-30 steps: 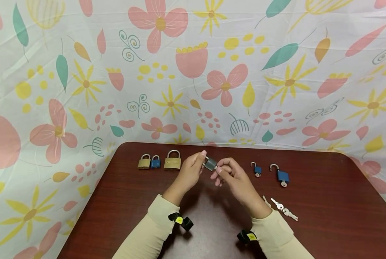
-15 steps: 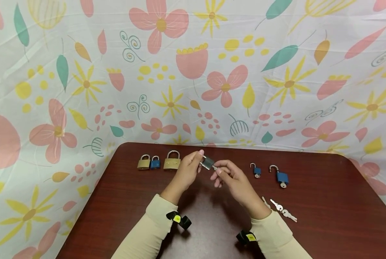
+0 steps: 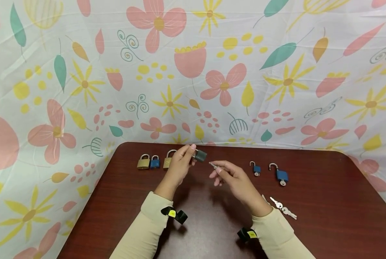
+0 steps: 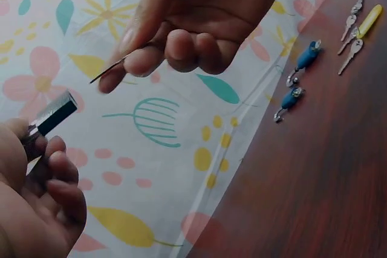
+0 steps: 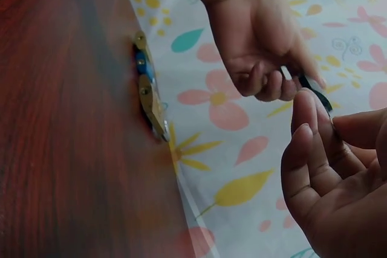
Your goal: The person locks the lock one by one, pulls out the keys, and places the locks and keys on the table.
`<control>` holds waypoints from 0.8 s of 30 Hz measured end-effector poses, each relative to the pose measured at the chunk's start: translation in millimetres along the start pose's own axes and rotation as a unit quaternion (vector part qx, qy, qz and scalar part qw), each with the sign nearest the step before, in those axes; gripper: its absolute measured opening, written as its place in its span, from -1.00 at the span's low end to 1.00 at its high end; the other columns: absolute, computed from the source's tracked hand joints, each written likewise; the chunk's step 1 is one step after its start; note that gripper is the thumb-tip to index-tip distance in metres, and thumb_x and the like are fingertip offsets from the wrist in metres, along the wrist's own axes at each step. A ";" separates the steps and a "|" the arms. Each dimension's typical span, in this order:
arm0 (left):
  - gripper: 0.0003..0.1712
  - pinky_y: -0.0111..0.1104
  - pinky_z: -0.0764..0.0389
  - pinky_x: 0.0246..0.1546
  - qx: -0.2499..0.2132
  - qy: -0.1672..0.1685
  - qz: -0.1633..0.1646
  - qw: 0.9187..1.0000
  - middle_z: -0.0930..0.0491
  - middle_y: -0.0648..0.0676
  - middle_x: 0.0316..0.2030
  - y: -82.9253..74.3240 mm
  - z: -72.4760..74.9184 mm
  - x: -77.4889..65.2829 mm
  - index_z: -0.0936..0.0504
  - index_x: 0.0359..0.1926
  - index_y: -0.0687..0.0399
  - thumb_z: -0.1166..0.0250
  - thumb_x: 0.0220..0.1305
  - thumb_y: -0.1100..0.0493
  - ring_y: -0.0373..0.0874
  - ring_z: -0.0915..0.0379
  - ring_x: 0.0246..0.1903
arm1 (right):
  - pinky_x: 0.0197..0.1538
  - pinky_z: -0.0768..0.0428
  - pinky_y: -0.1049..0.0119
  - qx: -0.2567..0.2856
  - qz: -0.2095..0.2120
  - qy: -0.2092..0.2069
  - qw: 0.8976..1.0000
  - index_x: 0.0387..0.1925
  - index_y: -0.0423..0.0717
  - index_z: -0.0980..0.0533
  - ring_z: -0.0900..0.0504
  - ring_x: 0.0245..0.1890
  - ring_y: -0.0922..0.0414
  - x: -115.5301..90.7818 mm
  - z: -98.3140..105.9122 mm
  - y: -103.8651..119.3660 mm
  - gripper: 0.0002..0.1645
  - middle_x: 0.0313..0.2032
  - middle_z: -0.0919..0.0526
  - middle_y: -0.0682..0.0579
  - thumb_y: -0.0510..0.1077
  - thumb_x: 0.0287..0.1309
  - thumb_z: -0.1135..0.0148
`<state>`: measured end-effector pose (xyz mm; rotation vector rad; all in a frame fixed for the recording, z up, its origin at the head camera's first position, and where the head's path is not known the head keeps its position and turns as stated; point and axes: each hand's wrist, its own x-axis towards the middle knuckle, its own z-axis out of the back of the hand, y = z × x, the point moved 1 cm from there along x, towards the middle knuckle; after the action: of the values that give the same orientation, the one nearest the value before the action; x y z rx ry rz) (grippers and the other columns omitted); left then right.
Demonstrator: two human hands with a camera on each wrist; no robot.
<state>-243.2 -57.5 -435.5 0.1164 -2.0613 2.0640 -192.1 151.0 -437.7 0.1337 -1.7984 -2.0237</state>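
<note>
My left hand grips a small dark grey padlock at its shackle end, holding it up over the back of the table. Thumb and fingers hide most of the shackle. Opposite it, my right hand pinches a thin silver key between thumb and forefinger, its blade pointing toward the padlock. A gap separates the key from the padlock body in the left wrist view. The other fingers of the right hand are loosely curled.
Left along the back stand a brass padlock, a small blue padlock and a larger brass padlock, partly behind my left hand. Two blue padlocks lie unlocked at right, keys inserted. Loose keys lie nearer. Floral cloth hangs behind.
The left hand has moved left and slightly up with the padlock, away from the right hand. The key, earlier at the padlock's bottom end, is now apart from it. The right hand barely moved.
</note>
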 end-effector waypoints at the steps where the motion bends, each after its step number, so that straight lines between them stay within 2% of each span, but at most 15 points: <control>1: -0.52 -0.38 -0.44 -0.40 -0.008 -0.004 0.002 1.000 -0.47 0.01 -0.49 -1.0 1.4 0.2 -0.49 -0.39 0.22 -0.07 0.57 -0.07 -0.15 -0.39 -0.48 | -0.23 -0.70 0.19 -0.001 -0.003 -0.003 1.000 0.22 -0.23 -0.48 -0.69 -0.41 0.14 -0.1 1.0 0.2 -0.62 -0.22 -0.71 -0.19 -0.13 0.55 0.01; 7: -0.60 -0.36 -0.67 -0.30 -0.085 -0.033 0.006 0.996 -0.57 0.04 -0.31 -3.8 11.4 0.7 -0.52 -0.34 0.18 -0.15 0.52 -0.05 -0.15 -0.63 -0.38 | -0.22 -0.71 0.21 0.013 -0.016 -0.014 1.000 0.10 -0.35 -0.41 -0.73 -0.38 0.12 -1.6 11.2 4.7 -0.65 -0.20 -0.77 -0.01 -0.11 0.55 0.00; 10: -0.58 -0.36 -0.70 -0.30 -0.101 -0.043 0.003 0.994 -0.59 0.08 -0.29 -2.4 18.0 0.6 -0.48 -0.35 0.20 -0.18 0.50 -0.07 -0.11 -0.70 -0.37 | -0.21 -0.70 0.26 0.014 -0.011 -0.019 1.000 0.08 -0.34 -0.40 -0.74 -0.35 0.14 -4.5 19.3 8.6 -0.65 -0.17 -0.78 0.06 -0.09 0.56 0.01; 13: -0.54 -0.36 -0.69 -0.32 -0.084 -0.057 0.019 0.995 -0.59 0.08 -0.31 1.5 25.8 -1.1 -0.48 -0.35 0.20 -0.20 0.47 -0.12 -0.10 -0.70 -0.39 | -0.21 -0.69 0.27 0.004 -0.006 -0.029 1.000 0.07 -0.33 -0.41 -0.74 -0.34 0.15 -9.9 28.5 10.8 -0.65 -0.14 -0.78 0.08 -0.09 0.56 0.01; 16: -0.54 -0.32 -0.69 -0.34 -0.051 -0.069 0.058 0.995 -0.61 0.10 -0.34 6.7 34.4 -5.2 -0.51 -0.34 0.18 -0.22 0.45 -0.15 -0.11 -0.66 -0.41 | -0.20 -0.70 0.24 -0.015 -0.013 -0.046 0.999 0.06 -0.33 -0.44 -0.74 -0.31 0.09 -17.7 37.3 9.7 -0.65 -0.12 -0.77 0.05 -0.08 0.54 -0.02; 18: -0.54 -0.28 -0.69 -0.36 -0.031 -0.073 0.081 0.994 -0.62 0.09 -0.29 10.1 39.9 -8.4 -0.53 -0.33 0.18 -0.22 0.45 -0.16 -0.12 -0.63 -0.41 | -0.18 -0.70 0.23 -0.034 -0.028 -0.060 0.997 0.05 -0.31 -0.48 -0.73 -0.28 0.07 -23.9 42.7 8.3 -0.64 -0.10 -0.75 0.04 -0.06 0.52 -0.06; 24: -0.58 -0.31 -0.67 -0.39 0.017 -0.071 0.119 0.990 -0.59 0.11 -0.21 20.3 56.7 -17.7 -0.54 -0.27 0.24 -0.18 0.50 -0.07 -0.13 -0.59 -0.40 | -0.16 -0.67 0.30 -0.110 -0.066 -0.084 0.988 0.08 -0.21 -0.58 -0.66 -0.23 0.21 -43.5 59.0 4.7 -0.63 -0.08 -0.69 0.09 -0.02 0.46 -0.15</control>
<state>-235.9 -115.5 -458.4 0.0241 -2.2208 2.2915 -172.1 221.5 -433.0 0.0173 -1.6860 -2.3744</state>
